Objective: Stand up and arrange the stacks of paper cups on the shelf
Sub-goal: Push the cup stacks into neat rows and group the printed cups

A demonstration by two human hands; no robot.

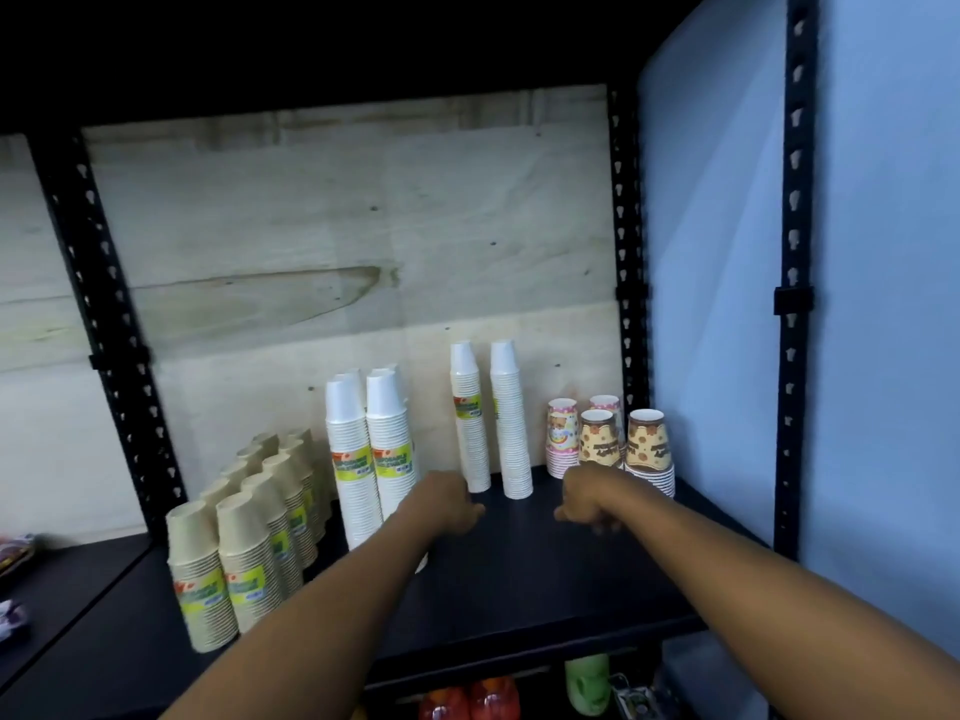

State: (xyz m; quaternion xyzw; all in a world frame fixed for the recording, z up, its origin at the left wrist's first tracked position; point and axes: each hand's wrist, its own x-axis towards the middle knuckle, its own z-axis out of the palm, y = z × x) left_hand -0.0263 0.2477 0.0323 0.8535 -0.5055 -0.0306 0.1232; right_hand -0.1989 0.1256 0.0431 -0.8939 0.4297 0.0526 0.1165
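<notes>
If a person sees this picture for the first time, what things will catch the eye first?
First, the two bare hands, left and right, reaching over the black shelf board, both empty. Behind them two tall white paper cup stacks stand upright near the plywood back wall. At the left front, rows of beige paper cup stacks with yellow-green labels run toward the back.

You face a pale plywood back panel (337,226) between black slotted uprights (623,252), with a bluish wall (883,304) to the right
</notes>
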